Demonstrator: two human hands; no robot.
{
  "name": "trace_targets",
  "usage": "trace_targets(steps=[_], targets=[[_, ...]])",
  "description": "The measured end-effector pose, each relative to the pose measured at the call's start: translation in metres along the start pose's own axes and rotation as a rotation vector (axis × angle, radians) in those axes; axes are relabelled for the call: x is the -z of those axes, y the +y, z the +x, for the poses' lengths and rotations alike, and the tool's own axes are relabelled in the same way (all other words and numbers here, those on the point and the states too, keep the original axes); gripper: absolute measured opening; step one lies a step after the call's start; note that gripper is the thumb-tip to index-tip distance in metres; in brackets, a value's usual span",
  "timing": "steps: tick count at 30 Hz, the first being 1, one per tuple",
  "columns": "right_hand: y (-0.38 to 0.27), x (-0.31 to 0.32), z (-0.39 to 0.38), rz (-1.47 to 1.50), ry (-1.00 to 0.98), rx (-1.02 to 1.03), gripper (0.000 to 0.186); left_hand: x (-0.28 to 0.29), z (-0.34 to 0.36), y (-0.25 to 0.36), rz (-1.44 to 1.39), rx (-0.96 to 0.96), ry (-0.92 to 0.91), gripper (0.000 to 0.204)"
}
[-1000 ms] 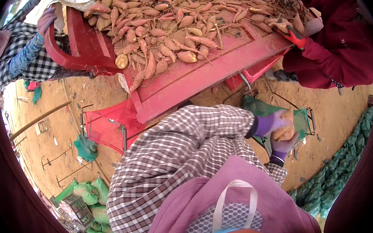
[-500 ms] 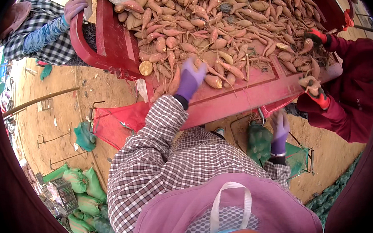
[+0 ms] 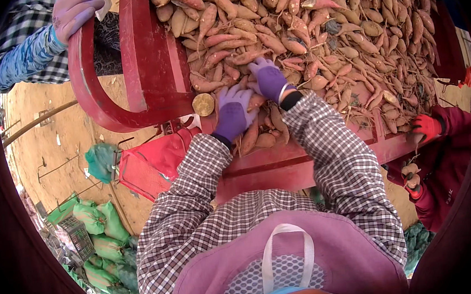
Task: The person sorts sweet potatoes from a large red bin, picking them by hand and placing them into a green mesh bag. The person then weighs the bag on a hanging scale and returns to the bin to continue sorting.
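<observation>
My left hand (image 3: 233, 113), in a purple glove, is closed around a reddish sweet potato (image 3: 255, 101) near the front of the heap. Close beside it on the right, my right hand (image 3: 270, 81), also gloved in purple, reaches onto the pile with fingers and thumb apart. Its fingertips touch the sweet potatoes there, and what lies under its palm is hidden. Below my hands, a few more sweet potatoes (image 3: 250, 137) rest on the red cart bed (image 3: 265, 170). A round, pale cut end of one (image 3: 203, 104) faces me left of my left hand.
A co-worker's purple glove (image 3: 75, 14) grips the red rail (image 3: 79, 76) at left. To the right, another person in a maroon top (image 3: 453, 150) has red gloves (image 3: 426, 127) near the cart. Red cloth (image 3: 158, 162) hangs below; green sacks (image 3: 104, 220) lie on the floor.
My right hand has come up from below the cart edge onto the heap beside my left. The view has moved closer to the pile. The maroon-clad person's hands appear lower at the right.
</observation>
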State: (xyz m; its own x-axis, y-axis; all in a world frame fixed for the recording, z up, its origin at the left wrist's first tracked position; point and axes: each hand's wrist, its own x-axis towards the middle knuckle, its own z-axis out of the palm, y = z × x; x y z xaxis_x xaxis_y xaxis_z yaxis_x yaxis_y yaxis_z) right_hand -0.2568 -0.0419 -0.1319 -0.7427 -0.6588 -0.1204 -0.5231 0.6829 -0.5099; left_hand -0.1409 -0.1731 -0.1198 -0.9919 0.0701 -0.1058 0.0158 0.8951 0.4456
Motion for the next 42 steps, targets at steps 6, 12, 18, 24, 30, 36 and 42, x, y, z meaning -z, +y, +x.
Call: trace_targets(steps=[6, 12, 18, 24, 30, 36, 42], targets=[[0.038, 0.036, -0.086, 0.361, -0.002, -0.25, 0.037, 0.027, -0.052, 0.02, -0.298, -0.128, 0.118, 0.047], [0.007, 0.07, -0.065, -0.119, 0.231, 0.0, 0.023, 0.067, -0.043, -0.036, -0.553, 0.412, 0.492, 0.047], [-0.072, -0.029, 0.014, -0.309, -0.152, 0.397, 0.054, 0.043, 0.043, -0.088, -0.266, 0.687, 0.36, 0.049], [-0.05, 0.039, -0.042, -0.003, -0.479, 0.269, 0.08, -0.002, 0.059, -0.123, -0.296, 0.85, 0.066, 0.065], [0.022, 0.096, 0.008, 0.548, -0.125, -0.219, 0.092, 0.044, 0.083, -0.062, -0.316, 1.027, -0.025, 0.065], [-0.002, 0.052, 0.069, -0.373, -0.196, -0.213, 0.057, -0.007, 0.053, -0.143, -1.105, 0.945, 0.28, 0.037], [-0.008, 0.062, 0.016, -0.028, -0.421, -0.228, 0.059, 0.014, 0.068, -0.121, -1.1, 0.752, 0.04, 0.031]])
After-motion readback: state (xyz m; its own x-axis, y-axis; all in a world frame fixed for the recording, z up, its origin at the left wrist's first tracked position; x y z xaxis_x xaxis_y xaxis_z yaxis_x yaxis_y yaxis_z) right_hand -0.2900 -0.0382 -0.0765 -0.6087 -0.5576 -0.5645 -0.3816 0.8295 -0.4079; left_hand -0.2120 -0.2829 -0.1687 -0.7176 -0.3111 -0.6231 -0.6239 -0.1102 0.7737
